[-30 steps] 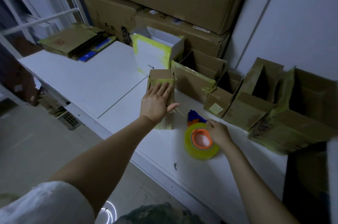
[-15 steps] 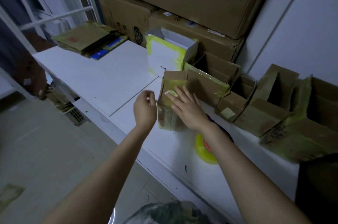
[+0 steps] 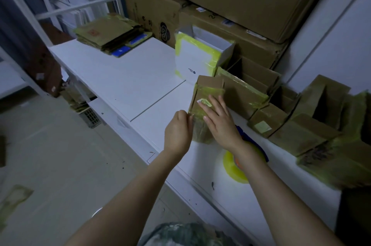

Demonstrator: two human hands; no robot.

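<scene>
Small box (image 3: 208, 89) stands mid-desk (image 3: 120, 77) with yellowish tape around its top and lower half, so I'd guess it's nearly sealed and just needs smoothing down. Right hand (image 3: 219, 120) lies flat on its front, fingers straight, gripping nothing. Left hand (image 3: 177, 133) is curled at the box's 9 o'clock edge, but I can't tell if it's pinching tape. Tape roll (image 3: 230, 164) sits at 5 o'clock under the forearm. Taped boxes (image 3: 269, 119) crowd 3 o'clock, and there's a white box (image 3: 192, 60) at 12.
</scene>
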